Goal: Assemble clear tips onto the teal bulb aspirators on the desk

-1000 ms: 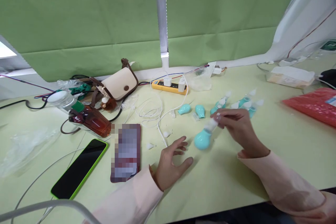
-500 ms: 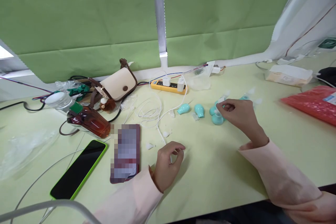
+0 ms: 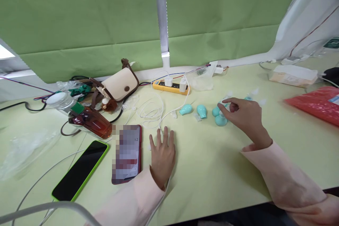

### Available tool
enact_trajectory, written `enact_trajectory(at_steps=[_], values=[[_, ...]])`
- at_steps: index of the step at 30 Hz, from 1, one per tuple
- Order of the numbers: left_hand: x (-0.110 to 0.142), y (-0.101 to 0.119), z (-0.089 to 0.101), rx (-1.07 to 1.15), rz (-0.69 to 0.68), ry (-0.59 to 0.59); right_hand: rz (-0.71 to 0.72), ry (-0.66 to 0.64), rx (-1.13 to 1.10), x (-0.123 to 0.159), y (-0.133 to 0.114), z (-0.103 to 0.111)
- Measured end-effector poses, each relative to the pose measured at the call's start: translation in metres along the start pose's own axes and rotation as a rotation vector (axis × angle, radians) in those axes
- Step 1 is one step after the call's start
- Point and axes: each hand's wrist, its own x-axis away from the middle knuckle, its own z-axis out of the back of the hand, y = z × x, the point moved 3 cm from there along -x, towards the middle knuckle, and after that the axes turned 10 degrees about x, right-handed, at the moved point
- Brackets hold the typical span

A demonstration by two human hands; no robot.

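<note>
Bulbs of turquoise plastic (image 3: pixel 221 120) sit clustered on a pale green table (image 3: pixel 206 183) by the fingertips of a person's right hand (image 3: pixel 245 114). Its thumb and forefinger curve toward each other, nearly meeting; whether they have hold of anything cannot be told. The left hand (image 3: pixel 162 157) is palm down, digits fanned wide, grasping nothing visible, a small white piece (image 3: pixel 149 147) just beside its little finger. Two loose bulbs (image 3: pixel 201 111) lie near each other between the hands and farther back, in front of a yellow power strip (image 3: pixel 156 86). At left are a red-cased smartphone (image 3: pixel 134 144), a green-cased smartphone (image 3: pixel 81 171), a bottle of amber liquid (image 3: pixel 92 122) and a cream handbag (image 3: pixel 119 83).
</note>
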Motion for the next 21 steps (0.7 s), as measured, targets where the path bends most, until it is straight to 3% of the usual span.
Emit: enact_trajectory(at_steps=[4,7,11,13,15,18,21], values=[[0.0,0.0,-0.002,-0.111,-0.022,-0.024,-0.035,0.016,0.049,0.0,0.0,0.002],[-0.001,0.001,0.001,-0.112,-0.032,-0.016,0.013,0.156,0.053,0.003,0.0,0.004],[-0.002,0.0,0.002,-0.094,-0.042,-0.017,0.272,0.487,-0.1,0.02,-0.013,0.008],[-0.002,-0.001,0.001,-0.087,-0.039,-0.017,0.431,0.558,-0.198,0.032,-0.026,0.007],[-0.002,-0.001,0.001,-0.082,-0.035,-0.014,0.552,0.48,-0.221,0.041,-0.043,0.001],[-0.002,0.0,0.001,-0.074,-0.03,-0.008,0.616,0.2,-0.095,0.049,-0.062,-0.02],[-0.002,0.001,0.001,-0.066,-0.025,-0.005,0.623,-0.082,0.076,0.057,-0.066,-0.044]])
